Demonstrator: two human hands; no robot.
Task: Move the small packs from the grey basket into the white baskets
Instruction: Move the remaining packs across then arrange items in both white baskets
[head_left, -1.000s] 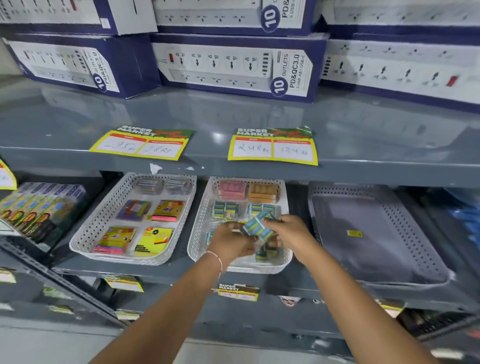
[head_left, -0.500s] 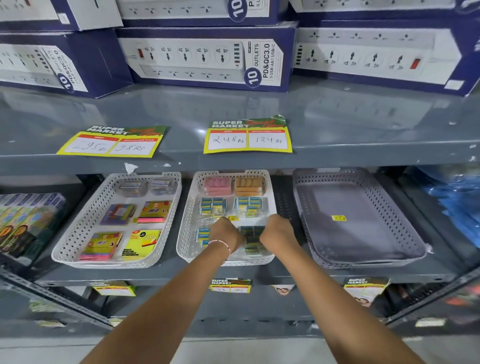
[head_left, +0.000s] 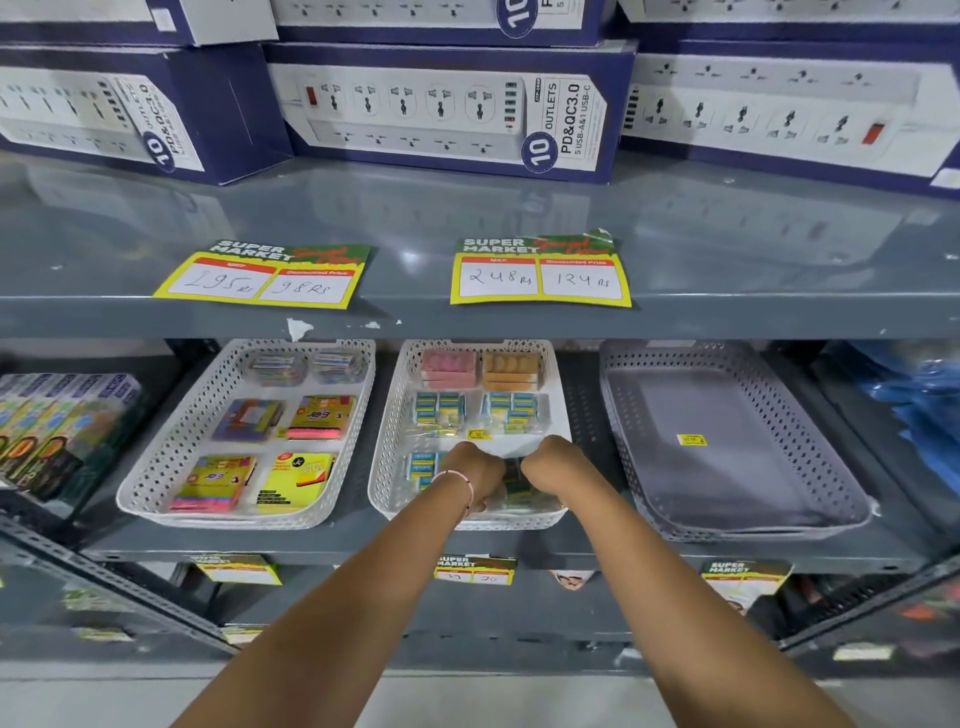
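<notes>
Two white baskets stand on the lower shelf: the left one (head_left: 156, 467) holds several colourful small packs, the middle one (head_left: 387, 467) holds pink, orange and blue-yellow packs. The grey basket (head_left: 618, 405) at the right holds only a yellow sticker (head_left: 691, 440). Both hands are down in the front of the middle white basket, side by side. My left hand (head_left: 475, 470) and my right hand (head_left: 553, 462) are curled around a blue-yellow small pack (head_left: 514, 483) that lies between them on the basket floor, mostly hidden.
The upper shelf edge (head_left: 467, 322) hangs just above the baskets, with two yellow price tags (head_left: 540, 275) and dark-blue power-strip boxes (head_left: 441, 109) on it. Boxed goods (head_left: 57, 421) sit far left, blue bags (head_left: 919, 410) far right.
The hands have gone from holding the blue-yellow pack above the middle white basket to pressing it low at the basket's front. The camera view has shifted left and closer.
</notes>
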